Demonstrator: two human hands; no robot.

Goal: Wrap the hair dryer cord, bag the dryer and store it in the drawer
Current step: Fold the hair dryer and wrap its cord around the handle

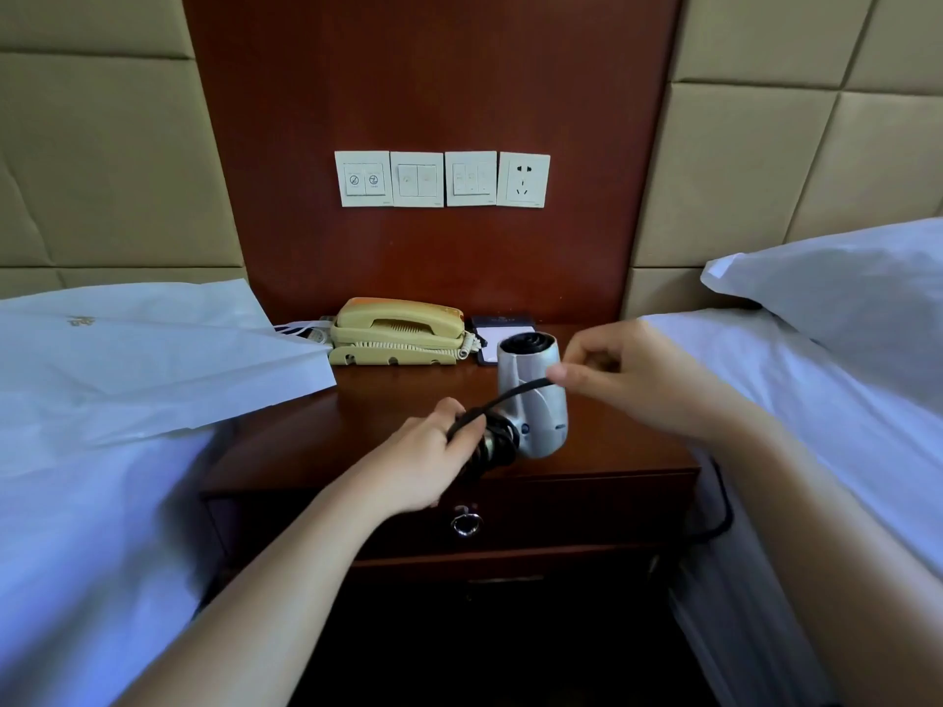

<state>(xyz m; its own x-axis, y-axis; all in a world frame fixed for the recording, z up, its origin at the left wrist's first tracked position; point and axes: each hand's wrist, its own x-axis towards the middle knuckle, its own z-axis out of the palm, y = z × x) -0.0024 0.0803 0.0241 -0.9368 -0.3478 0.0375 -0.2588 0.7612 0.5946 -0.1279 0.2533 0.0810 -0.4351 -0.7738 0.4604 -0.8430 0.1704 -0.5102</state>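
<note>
The silver hair dryer (533, 395) stood over the wooden counter (388, 400), its black cord (497, 446) partly coiled round the handle. The left hand (423, 461) gripped handle and coils; the right hand (627, 380) pinched the stretched cord beside the barrel. The drawer (561, 507) below was closed, and a white bag (153, 359) lay on the left bed.
</note>
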